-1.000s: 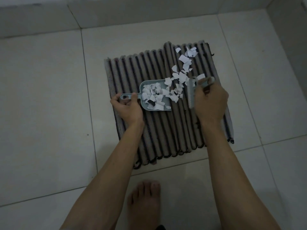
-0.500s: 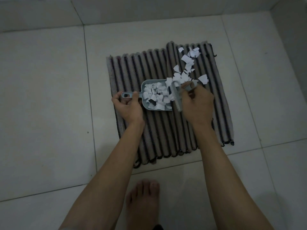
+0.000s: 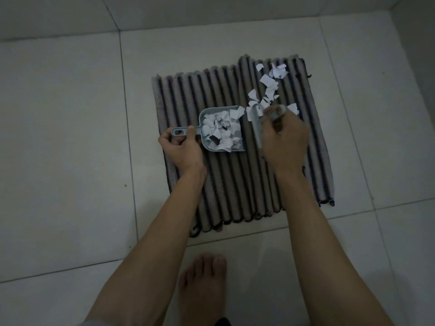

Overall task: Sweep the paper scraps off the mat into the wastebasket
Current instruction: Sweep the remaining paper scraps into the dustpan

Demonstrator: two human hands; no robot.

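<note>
The view is dim and grey, lit softly from overhead with no glare. Faint shadows fall beside the forearms on the floor [image 3: 70, 161]. Tile lines bow near the edges; the paper scraps [image 3: 268, 85] look slightly soft.

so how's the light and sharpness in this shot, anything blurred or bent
Head view: dim, flat light with no glare, corners darker; the white paper scraps are the brightest thing on the striped woven mat. The right hand with the pale blue brush is slightly smeared, while the left hand on the pale blue plastic dustpan looks sharper. Tile seams bow slightly from the wide lens.
</note>
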